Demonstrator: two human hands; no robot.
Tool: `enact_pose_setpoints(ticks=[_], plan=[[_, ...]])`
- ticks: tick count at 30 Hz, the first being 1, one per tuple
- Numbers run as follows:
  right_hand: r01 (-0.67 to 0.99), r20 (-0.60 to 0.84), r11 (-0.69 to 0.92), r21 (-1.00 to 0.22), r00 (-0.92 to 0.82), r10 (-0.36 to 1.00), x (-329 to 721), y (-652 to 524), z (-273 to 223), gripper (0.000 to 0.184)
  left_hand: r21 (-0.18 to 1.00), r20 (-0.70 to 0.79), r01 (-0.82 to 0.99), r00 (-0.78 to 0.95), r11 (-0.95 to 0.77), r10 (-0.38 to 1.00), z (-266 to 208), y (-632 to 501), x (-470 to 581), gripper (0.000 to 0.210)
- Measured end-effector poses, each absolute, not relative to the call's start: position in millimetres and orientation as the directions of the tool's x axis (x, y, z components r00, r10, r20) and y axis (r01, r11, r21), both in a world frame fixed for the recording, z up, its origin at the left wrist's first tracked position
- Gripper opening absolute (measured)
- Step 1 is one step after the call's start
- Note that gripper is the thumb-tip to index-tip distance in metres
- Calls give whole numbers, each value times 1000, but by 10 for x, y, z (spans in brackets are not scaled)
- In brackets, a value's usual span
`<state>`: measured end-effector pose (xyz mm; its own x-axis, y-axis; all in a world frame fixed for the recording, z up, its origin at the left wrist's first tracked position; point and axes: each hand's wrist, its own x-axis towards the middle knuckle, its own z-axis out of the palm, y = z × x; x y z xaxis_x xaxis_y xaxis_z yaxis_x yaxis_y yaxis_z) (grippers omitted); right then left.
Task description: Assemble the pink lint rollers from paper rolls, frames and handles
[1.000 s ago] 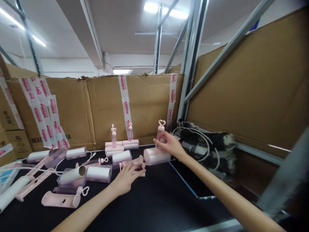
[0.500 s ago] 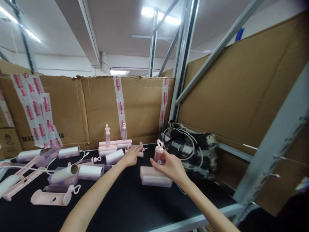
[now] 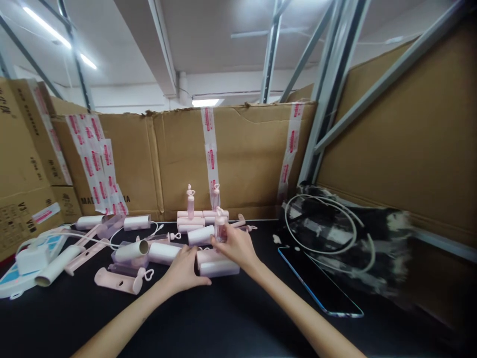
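My right hand [image 3: 240,247] pinches a small clear pink bottle [image 3: 220,226] with a heart-shaped loop on its cap. It holds the bottle upright over a pink-and-clear case [image 3: 219,267], which lies on the black tabletop. My left hand [image 3: 182,269] is open, thumb spread, at the left end of that case; whether it touches the case I cannot tell. Just behind the hands lies a white roll [image 3: 201,235]. Farther back, two more pink bottles [image 3: 191,206] stand on stacked pink cases [image 3: 191,222].
To the left lie white rolls [image 3: 136,223], a pink holder [image 3: 117,281] and a white power strip [image 3: 55,243] with cables. A phone [image 3: 320,283] lies at right, beside a black-and-white checked cloth bundle [image 3: 387,238] with a coiled white cable [image 3: 352,228]. Cardboard walls [image 3: 246,159] enclose the back.
My left hand has drawn back from the items at the rear to the near case's left end. My right hand still holds the bottle, now nearer the left hand. The view has shifted.
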<state>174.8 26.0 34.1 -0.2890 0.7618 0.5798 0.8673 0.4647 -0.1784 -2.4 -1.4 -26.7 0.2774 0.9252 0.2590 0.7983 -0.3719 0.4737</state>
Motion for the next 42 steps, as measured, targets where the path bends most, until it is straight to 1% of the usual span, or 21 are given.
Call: enact_pose_setpoints(ticks=[3,6,10,13,16,19,21,24,26,27,28,29,30,31,33,34,36,37,39,41,42], plan=[[861,600,477,-175,-291,745,1757,259,332,24,454,256,814,270,-362,928,-272,40,-7,75],[859,621,460,-224,-238,747,1819,246,266,29,447,253,817,276,-365,927,-273,50,3,78],[813,628,454,-364,-146,765,1878,286,174,27,458,239,813,278,-361,930,-266,44,-10,78],[699,646,511,-501,-90,758,1938,342,196,21,445,237,825,268,-349,934,-278,43,-10,72],[571,716,544,-615,116,688,2042,360,314,22,411,259,835,280,-367,925,-323,47,2,69],[467,763,611,-639,286,579,2134,289,445,24,407,316,816,296,-411,901,-390,62,-2,85],[414,795,680,-604,256,550,2173,193,493,22,419,372,797,286,-435,883,-423,63,-29,100],[378,841,764,-523,86,534,2232,10,501,23,480,473,687,321,-546,820,-385,23,-110,125],[365,848,825,-431,-149,509,2274,-117,472,24,608,531,472,357,-639,768,-283,-43,-159,141],[351,826,855,-382,-287,486,2290,-175,451,24,698,543,306,364,-647,757,-215,-86,-170,142],[327,784,883,-336,-422,455,2298,-227,426,23,787,528,120,375,-605,762,-145,-134,-167,139],[295,730,908,-297,-543,415,2299,-270,400,23,861,482,-49,399,-506,780,-80,-185,-150,133],[269,670,924,-271,-637,381,2296,-303,376,24,914,404,-156,432,-374,806,-26,-236,-121,127],[263,610,933,-246,-706,360,2295,-323,359,23,949,312,-196,449,-248,838,14,-285,-85,118],[330,518,929,-167,-773,368,2318,-328,360,17,985,127,-157,387,-70,914,45,-366,-10,89],[398,504,909,-121,-764,402,2350,-317,380,17,992,72,-126,317,-33,946,42,-395,20,72],[550,560,831,-88,-663,497,2454,-293,455,25,995,64,-82,212,-48,975,18,-428,52,47],[603,605,790,-111,-589,535,2510,-289,499,30,995,93,-61,198,-82,976,5,-434,55,41],[623,664,750,-223,-466,585,2586,-319,572,37,987,161,-7,210,-163,964,-13,-431,48,38],[536,659,764,-359,-434,614,2561,-398,605,38,981,185,22,231,-195,955,-20,-419,40,38],[467,638,780,-417,-461,617,2508,-449,606,37,980,187,26,239,-199,953,-23,-413,39,38]])
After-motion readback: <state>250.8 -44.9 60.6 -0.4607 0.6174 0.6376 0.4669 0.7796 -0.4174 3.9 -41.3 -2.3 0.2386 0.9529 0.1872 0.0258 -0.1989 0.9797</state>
